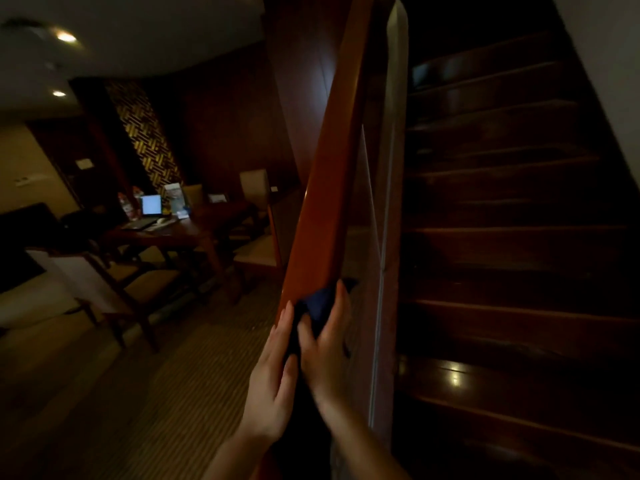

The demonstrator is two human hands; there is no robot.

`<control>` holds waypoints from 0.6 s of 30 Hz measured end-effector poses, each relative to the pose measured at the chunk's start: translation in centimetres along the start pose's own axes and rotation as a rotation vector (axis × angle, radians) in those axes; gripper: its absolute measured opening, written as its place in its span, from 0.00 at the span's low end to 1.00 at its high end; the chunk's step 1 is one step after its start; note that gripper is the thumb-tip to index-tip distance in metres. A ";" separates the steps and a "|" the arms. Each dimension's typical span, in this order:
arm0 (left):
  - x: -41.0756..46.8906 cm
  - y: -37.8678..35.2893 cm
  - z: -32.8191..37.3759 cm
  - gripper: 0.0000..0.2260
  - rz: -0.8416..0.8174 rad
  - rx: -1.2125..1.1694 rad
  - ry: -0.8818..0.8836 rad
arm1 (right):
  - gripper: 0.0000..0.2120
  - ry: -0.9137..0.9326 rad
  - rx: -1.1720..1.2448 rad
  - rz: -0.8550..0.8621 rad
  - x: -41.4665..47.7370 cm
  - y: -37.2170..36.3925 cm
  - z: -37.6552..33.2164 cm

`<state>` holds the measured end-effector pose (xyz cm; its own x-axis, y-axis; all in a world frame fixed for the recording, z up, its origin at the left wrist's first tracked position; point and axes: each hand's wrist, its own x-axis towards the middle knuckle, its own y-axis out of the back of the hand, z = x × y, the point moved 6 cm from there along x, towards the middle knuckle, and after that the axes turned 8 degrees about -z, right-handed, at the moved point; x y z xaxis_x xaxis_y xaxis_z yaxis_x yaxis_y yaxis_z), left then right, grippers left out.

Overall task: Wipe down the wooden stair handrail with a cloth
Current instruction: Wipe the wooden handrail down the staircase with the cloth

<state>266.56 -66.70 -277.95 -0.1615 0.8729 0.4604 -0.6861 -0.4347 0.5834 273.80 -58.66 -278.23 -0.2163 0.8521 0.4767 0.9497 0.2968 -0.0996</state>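
Reddish-brown wood fills the middle of my feed: the handrail (327, 188) rises steeply from the bottom centre to the top of the view; low on it sits a dark blue cloth (320, 303), bunched against the rail's near face. From my end the right hand (325, 348) lies over the cloth, fingers stretched out fairly straight and spread, pressing it onto the wood; the picture is blurred there, so I cannot tell whether the thumb hooks any fabric. The left hand (273, 372) rests just beside it on the rail's left side, fingers long and close together, flat against the wood and holding nothing. Dark wooden stairs (502, 237) climb on the right; on the left, well apart from the rail, a wooden table (183, 233) carries a lit screen (151, 205), with chairs (254, 183) round it; two ceiling lights (65, 37) glow above a striped carpet (138, 393).
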 end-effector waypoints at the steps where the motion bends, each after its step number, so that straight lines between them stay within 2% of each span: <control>1: 0.1 0.0 0.3 0.27 -0.001 -0.001 0.011 | 0.32 0.008 -0.011 -0.011 2.8 -0.1 -0.1; 5: -0.1 -0.4 1.4 0.28 0.014 0.141 -0.010 | 0.31 -0.041 0.020 -0.016 10.3 0.4 -0.3; 7: -0.5 -0.4 1.2 0.29 0.036 0.110 0.010 | 0.32 -0.046 0.048 -0.025 7.3 0.2 0.3; 10: -0.7 -0.3 1.0 0.31 0.069 0.035 0.003 | 0.36 0.025 0.097 -0.094 -2.0 0.1 1.0; 12: -0.5 -0.3 1.1 0.32 0.082 0.035 -0.012 | 0.37 0.050 0.097 -0.164 -3.8 -0.1 1.5; 18: -0.5 0.0 1.3 0.30 0.091 -0.008 -0.001 | 0.33 -0.007 0.000 -0.094 10.9 0.6 -0.1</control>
<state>267.62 -67.41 -277.29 -0.2232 0.8296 0.5118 -0.6741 -0.5106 0.5337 272.01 -49.23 -273.00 -0.3060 0.8233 0.4780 0.9252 0.3755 -0.0545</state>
